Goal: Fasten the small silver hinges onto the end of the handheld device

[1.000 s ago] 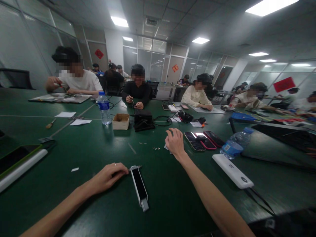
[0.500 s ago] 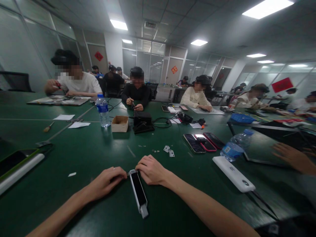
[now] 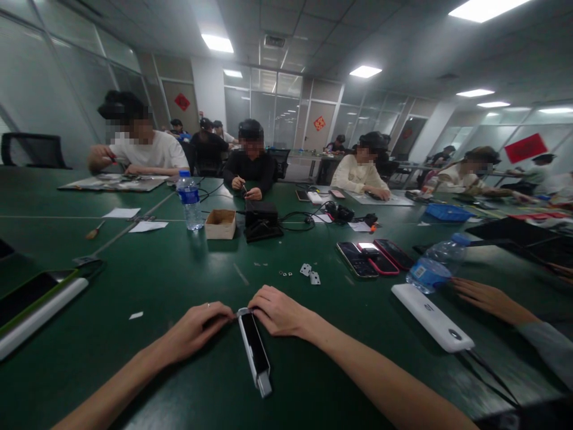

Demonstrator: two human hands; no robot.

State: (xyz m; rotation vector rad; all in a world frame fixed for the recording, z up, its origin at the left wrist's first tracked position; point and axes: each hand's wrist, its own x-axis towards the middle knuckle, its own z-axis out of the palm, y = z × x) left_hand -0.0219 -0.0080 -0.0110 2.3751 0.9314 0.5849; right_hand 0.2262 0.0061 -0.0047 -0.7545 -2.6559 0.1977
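Observation:
A narrow white device with a black face [image 3: 256, 352] lies lengthwise on the green table [image 3: 179, 280] in front of me. My left hand [image 3: 201, 325] is curled at the device's far left corner, and only the tip of a thin metal tool shows at its fingertips. My right hand [image 3: 275, 310] is closed over the device's far end from the right, fingers pressed on it. Two small metal plates [image 3: 310, 273] and tiny washers [image 3: 284, 273] lie just beyond my hands.
Three phones [image 3: 371, 258], a lying water bottle [image 3: 434, 266] and a white power bank [image 3: 432, 316] are at the right, with another person's hand [image 3: 483, 297] beside them. An upright bottle [image 3: 190, 200], cardboard box [image 3: 220, 224] and black unit [image 3: 262, 218] stand farther off. Several people sit around the table.
My right hand drew back from the small metal plates and closed on the device's far end. Another person's hand slid in at the right toward the lying bottle. My left hand stayed put.

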